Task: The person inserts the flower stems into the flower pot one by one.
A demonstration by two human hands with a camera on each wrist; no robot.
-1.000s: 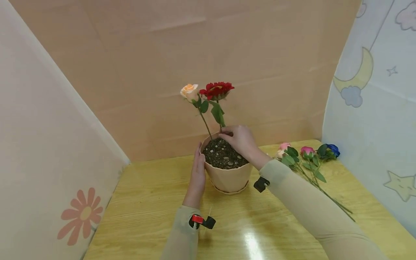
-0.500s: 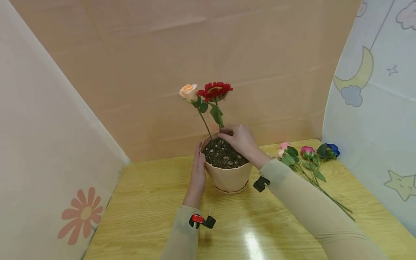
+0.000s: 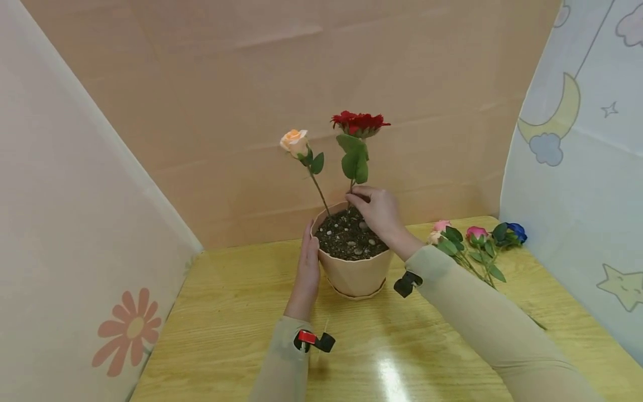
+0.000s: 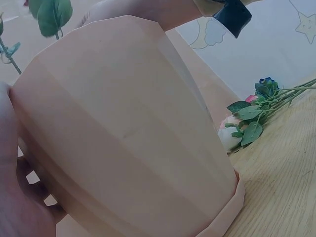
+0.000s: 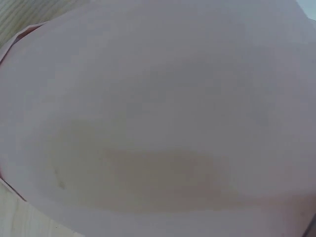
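In the head view a cream-coloured flower pot [image 3: 355, 274], full of dark pebbly soil [image 3: 346, 237], stands on its saucer. My left hand [image 3: 306, 273] lies along the pot's left side with its fingers straight. Above the soil's back edge, my right hand [image 3: 379, 212] pinches the stem of a red artificial flower [image 3: 359, 124] with green leaves. Whether that stem's lower end sits in the soil cannot be told. A peach rose [image 3: 296, 144] leans left from the soil beside it. Only the pot's wall [image 5: 148, 98] fills most of the right wrist view.
On the wooden table [image 3: 241, 312], right of the pot, lie several artificial roses, among them a pink rose [image 3: 476, 233] and a blue rose [image 3: 516, 231]. A tan backdrop [image 3: 251, 111] rises behind the pot. Patterned white cloths hang on both sides.
My right hand has shifted slightly right and up, and the red flower has gone with it, now farther from the peach rose. The left hand stays against the pot.
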